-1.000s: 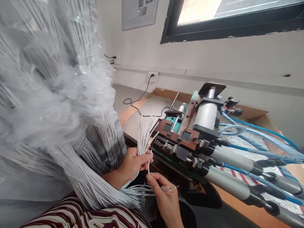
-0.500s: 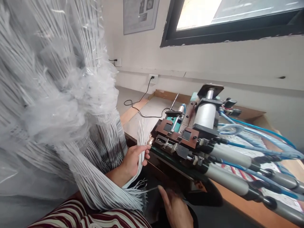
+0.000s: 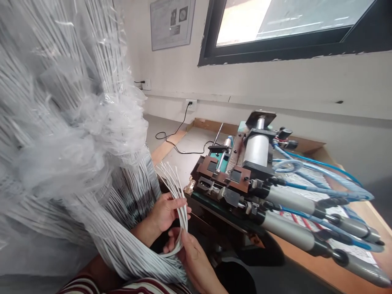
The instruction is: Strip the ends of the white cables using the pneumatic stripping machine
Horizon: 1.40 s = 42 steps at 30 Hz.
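A small bunch of thin white cables (image 3: pixel 174 179) stands up out of my left hand (image 3: pixel 167 210), whose thumb and fingers are closed round it. Lower down, my right hand (image 3: pixel 191 249) grips the same cables where they curve; its fingers partly hide them. Across my lap lies a thick bundle of white cables (image 3: pixel 122 237), its cut ends near my right hand. Just right of my hands sits a bench machine (image 3: pixel 226 171) with metal cylinders and brown plates, apart from the cables I hold.
More cables wrapped in clear plastic (image 3: pixel 76 143) hang down at the left. Blue air hoses (image 3: pixel 321 167) run right from the machine. A black cord (image 3: pixel 183 152) crosses the table to a wall socket (image 3: pixel 191 105). A wooden edge (image 3: pixel 306 253) borders the table in front.
My right hand has come up and left from low beside the bundle and now grips the held cables. The cables in my left hand have tilted left, away from the machine.
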Motion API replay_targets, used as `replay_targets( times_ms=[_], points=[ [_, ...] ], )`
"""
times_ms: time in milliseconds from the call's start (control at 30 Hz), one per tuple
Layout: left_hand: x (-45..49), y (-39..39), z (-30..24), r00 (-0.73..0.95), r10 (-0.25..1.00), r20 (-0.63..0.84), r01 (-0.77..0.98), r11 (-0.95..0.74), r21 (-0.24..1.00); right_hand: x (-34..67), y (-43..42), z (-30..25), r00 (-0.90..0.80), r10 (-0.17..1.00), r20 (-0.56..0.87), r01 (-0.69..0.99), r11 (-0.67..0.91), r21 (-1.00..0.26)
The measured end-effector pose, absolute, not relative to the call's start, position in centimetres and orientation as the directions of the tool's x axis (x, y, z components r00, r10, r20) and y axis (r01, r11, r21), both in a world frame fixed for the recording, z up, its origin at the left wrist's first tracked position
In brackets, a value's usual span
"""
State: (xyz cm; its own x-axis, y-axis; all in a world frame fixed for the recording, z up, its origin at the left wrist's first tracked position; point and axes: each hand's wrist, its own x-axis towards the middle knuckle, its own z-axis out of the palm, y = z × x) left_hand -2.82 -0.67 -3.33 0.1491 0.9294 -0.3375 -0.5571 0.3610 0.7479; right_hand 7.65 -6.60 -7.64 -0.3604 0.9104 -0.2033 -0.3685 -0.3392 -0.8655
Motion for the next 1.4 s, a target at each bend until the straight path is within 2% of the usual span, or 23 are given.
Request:
replay_targets(
  times_ms=[67,133,233,467,600,667,767,900,1033,1200,1400],
  points=[
    [-2.3,-1.3,-3.5,0.111,0.946,-0.304,-0.502,0.318,0.804,8.8,-5.4,-6.2,-0.204,0.971,-0.121,-0.259,-0.173,-0.950],
    [-1.8,-1.8,-3.3,0.131,0.960,-0.246,-0.431,0.279,0.858,9.7,-4.2,-4.8,-0.033,0.999,-0.019,-0.177,-0.024,-0.984],
    [-1.5,-2.1,-2.9,0.173,0.968,-0.180,-0.349,0.231,0.908,10.2,-2.8,-3.7,0.065,0.997,0.043,-0.153,0.053,-0.987],
    [-1.8,-1.4,-2.5,0.055,0.976,-0.210,-0.328,0.217,0.919,10.3,-2.1,-5.3,0.136,0.983,-0.122,-0.421,-0.054,-0.906],
    [-1.3,-1.2,-2.6,0.166,0.974,-0.156,-0.236,0.193,0.952,10.4,-2.0,-5.1,0.091,0.994,-0.059,-0.412,-0.016,-0.911],
    [-1.1,-1.1,-2.6,0.163,0.978,-0.128,-0.178,0.157,0.971,10.5,-2.0,-4.8,0.080,0.996,-0.028,-0.393,0.006,-0.920],
    [-1.1,-1.0,-2.5,0.042,0.995,-0.095,-0.133,0.100,0.986,10.5,-1.9,-4.9,0.131,0.987,-0.092,-0.446,-0.024,-0.895],
    [-1.1,-0.8,-2.4,-0.050,0.991,-0.125,-0.176,0.114,0.978,10.6,-1.8,-5.2,0.159,0.962,-0.220,-0.544,-0.101,-0.833],
    [-1.0,-0.7,-2.6,-0.039,0.987,-0.155,-0.206,0.144,0.968,10.8,-2.0,-5.1,0.151,0.952,-0.267,-0.586,-0.132,-0.800],
    [-0.9,-0.7,-2.7,-0.043,0.987,-0.157,-0.210,0.144,0.967,10.8,-2.2,-5.1,0.185,0.953,-0.239,-0.593,-0.086,-0.801],
    [-0.8,-0.6,-2.5,-0.042,0.983,-0.180,-0.225,0.166,0.960,10.8,-1.7,-4.8,0.119,0.942,-0.314,-0.651,-0.165,-0.741]
  ],
)
